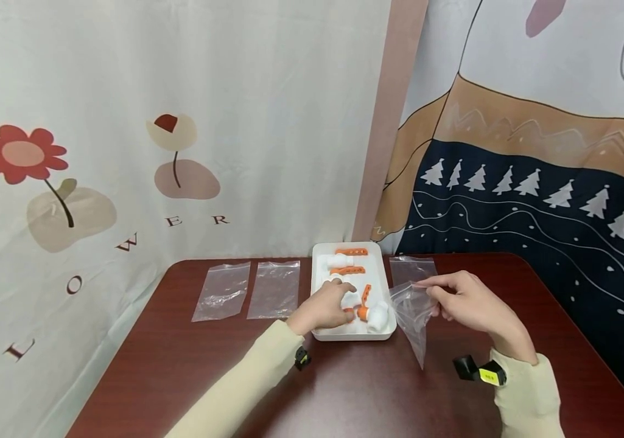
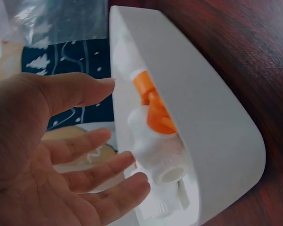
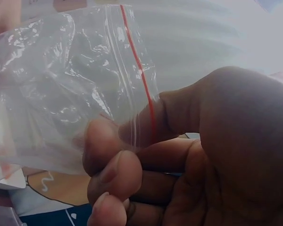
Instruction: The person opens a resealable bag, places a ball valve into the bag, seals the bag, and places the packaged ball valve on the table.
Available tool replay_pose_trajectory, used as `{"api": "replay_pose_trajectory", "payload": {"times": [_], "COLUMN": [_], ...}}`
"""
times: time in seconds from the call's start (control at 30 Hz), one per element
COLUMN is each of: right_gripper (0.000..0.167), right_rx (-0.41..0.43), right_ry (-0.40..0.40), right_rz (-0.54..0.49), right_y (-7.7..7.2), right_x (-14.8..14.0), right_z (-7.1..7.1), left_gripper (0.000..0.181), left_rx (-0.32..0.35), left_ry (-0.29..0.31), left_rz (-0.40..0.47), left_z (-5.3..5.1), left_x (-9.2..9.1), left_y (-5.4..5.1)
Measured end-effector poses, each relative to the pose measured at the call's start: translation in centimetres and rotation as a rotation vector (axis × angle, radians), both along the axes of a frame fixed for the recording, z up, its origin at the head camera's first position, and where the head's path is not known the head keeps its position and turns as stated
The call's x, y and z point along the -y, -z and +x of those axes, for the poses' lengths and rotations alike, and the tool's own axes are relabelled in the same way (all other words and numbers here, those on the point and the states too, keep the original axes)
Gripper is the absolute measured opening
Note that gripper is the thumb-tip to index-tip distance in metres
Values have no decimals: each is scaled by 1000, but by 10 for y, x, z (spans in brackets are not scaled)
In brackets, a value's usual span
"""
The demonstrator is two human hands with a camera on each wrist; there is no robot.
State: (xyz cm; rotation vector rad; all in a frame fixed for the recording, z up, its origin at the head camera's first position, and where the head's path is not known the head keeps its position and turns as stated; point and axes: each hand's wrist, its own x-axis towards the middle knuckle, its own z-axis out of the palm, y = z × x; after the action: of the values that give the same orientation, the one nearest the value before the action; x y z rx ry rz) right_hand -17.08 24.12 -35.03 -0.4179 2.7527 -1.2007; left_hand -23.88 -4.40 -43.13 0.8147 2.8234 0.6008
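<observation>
My right hand pinches a clear zip bag by its mouth, between thumb and fingers. A red line runs along the bag's zip edge in the right wrist view, and the bag hangs just right of a white tray. Over that tray is my left hand, thumb and fingers spread with nothing held between them. Inside lie several white plastic fittings with tube-like ends and orange parts. One white and orange fitting sits at the near right corner. The left hand hides some pieces.
Two flat clear zip bags lie left of the tray on the dark red table. Another clear bag lies at the back right, partly behind the held one. A printed curtain hangs behind the table.
</observation>
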Motion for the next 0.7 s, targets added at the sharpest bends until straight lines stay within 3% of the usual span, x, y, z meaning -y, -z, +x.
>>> {"api": "replay_pose_trajectory", "payload": {"times": [0.17,0.37,0.57,0.7], "right_gripper": [30,32,33,32], "right_rx": [20,38,46,46], "right_ry": [-18,-19,-23,-34], "right_rz": [-4,7,7,6], "right_y": [1,3,4,4], "right_x": [1,4,7,8], "right_z": [-1,-2,-3,-3], "left_gripper": [59,49,50,57], "left_rx": [-2,-25,-60,-92], "left_ry": [7,17,-12,-29], "left_rz": [-71,-219,-368,-411], "left_z": [-3,-11,-13,-13], "left_x": [-8,-20,-31,-36], "left_y": [1,2,10,14]}}
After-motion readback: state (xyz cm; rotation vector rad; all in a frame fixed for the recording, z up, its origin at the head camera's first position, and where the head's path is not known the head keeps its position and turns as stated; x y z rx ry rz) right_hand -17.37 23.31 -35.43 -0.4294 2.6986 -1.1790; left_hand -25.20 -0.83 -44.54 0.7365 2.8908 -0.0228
